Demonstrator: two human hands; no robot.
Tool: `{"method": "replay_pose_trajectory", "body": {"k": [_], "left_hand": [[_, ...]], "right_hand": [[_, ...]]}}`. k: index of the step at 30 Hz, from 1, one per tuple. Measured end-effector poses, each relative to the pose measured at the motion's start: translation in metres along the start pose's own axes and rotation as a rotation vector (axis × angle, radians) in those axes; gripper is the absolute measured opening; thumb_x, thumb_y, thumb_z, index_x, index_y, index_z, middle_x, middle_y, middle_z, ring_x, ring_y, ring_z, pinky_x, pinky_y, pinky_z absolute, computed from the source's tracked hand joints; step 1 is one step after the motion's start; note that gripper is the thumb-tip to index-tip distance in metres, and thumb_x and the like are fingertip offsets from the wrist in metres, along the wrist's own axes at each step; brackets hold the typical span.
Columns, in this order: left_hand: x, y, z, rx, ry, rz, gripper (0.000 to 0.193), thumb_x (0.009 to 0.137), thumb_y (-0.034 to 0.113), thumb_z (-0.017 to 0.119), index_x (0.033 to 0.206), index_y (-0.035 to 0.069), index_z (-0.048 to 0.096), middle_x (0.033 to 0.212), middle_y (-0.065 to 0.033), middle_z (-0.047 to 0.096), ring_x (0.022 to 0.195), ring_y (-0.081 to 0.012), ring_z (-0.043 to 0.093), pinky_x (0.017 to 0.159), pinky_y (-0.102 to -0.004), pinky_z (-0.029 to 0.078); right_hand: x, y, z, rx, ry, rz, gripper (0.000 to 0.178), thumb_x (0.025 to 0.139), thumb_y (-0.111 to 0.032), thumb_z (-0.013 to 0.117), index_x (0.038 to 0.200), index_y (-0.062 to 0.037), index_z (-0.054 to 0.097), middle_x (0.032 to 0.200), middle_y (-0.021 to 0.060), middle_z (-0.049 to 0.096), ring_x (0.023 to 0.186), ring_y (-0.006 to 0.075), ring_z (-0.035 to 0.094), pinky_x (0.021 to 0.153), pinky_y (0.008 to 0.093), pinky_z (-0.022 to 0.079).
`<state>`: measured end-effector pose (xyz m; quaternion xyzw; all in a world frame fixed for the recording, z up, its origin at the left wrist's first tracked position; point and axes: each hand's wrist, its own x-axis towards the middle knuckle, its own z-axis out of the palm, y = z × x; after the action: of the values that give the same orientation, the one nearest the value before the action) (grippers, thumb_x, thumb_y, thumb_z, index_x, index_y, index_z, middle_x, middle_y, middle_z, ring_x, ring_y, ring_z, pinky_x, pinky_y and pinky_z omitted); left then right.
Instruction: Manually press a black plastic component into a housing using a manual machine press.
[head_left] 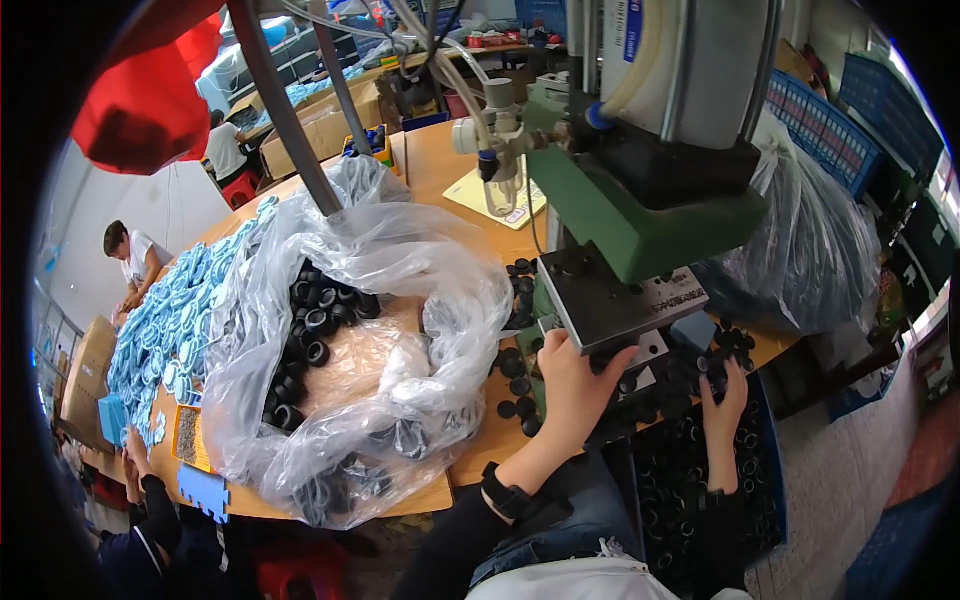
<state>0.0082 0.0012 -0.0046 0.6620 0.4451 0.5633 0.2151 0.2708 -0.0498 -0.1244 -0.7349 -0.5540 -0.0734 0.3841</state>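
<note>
My left hand (572,392), a black band on its wrist, reaches to the front edge of the press's dark metal block (622,300). Its thumb stretches out to the right below that block; the other fingertips are hidden there, so I cannot tell what they hold. To the right, my right hand (726,405) has thumb and fingers closed round a small round black cap (712,368). Several similar black caps (735,342) lie beside it. The green press head (650,215) stands over the block.
An open clear plastic bag (460,290) with black caps (318,322) lies at left. Beyond it spreads a pile of light-blue parts (190,310). Below my right hand stands a blue crate (778,480) of black rings. Another bag (800,240) stands right of the press. Other people sit at far left.
</note>
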Motion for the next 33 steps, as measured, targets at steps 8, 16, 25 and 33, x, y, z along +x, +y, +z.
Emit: {"method": "replay_pose_trajectory", "body": {"k": [8, 16, 25, 33], "left_hand": [[-0.005, -0.023, -0.014, 0.193, -0.048, 0.155, 0.062, 0.061, 0.022, 0.078, 0.112, 0.002, 0.051, 0.088, -0.0159, 0.055, 0.083, -0.0353, 0.049, 0.073, -0.0421, 0.039], [-0.029, -0.027, -0.106, 0.157, -0.043, 0.262, 0.055, 0.065, 0.025, 0.079, 0.109, 0.002, 0.056, 0.114, -0.0139, 0.057, 0.103, -0.0335, 0.051, 0.089, -0.0393, 0.041], [0.006, -0.210, -0.301, 1.019, 0.186, -0.147, 0.021, 0.078, 0.014, 0.057, 0.097, 0.004, 0.056, 0.096, -0.0167, 0.057, 0.086, -0.0383, 0.055, 0.073, -0.0476, 0.045], [0.020, -0.244, -0.323, 1.156, 0.012, -0.245, 0.024, 0.069, 0.016, 0.071, 0.084, 0.002, 0.062, 0.097, -0.0151, 0.057, 0.090, -0.0346, 0.056, 0.074, -0.0423, 0.047]], "right_hand": [[0.061, -0.004, 0.093, -0.262, -0.142, -0.335, 0.042, 0.084, -0.027, 0.061, 0.117, -0.0029, 0.052, 0.121, 0.0152, 0.053, 0.116, 0.0339, 0.046, 0.094, 0.0445, 0.037], [0.080, -0.020, 0.056, -0.296, -0.525, -0.045, 0.041, 0.095, -0.037, 0.041, 0.120, -0.0077, 0.052, 0.128, 0.0087, 0.049, 0.123, 0.0270, 0.040, 0.103, 0.0566, 0.017], [0.009, -0.113, -0.010, 0.678, -0.030, -0.174, 0.032, 0.084, -0.005, 0.053, 0.115, 0.0009, 0.053, 0.118, 0.0129, 0.053, 0.112, 0.0262, 0.048, 0.099, 0.0355, 0.033], [0.032, -0.202, 0.013, 1.185, -0.072, 0.097, 0.036, 0.067, -0.011, 0.076, 0.096, -0.0038, 0.055, 0.085, 0.0047, 0.055, 0.069, 0.0135, 0.053, 0.058, 0.0263, 0.041]]}}
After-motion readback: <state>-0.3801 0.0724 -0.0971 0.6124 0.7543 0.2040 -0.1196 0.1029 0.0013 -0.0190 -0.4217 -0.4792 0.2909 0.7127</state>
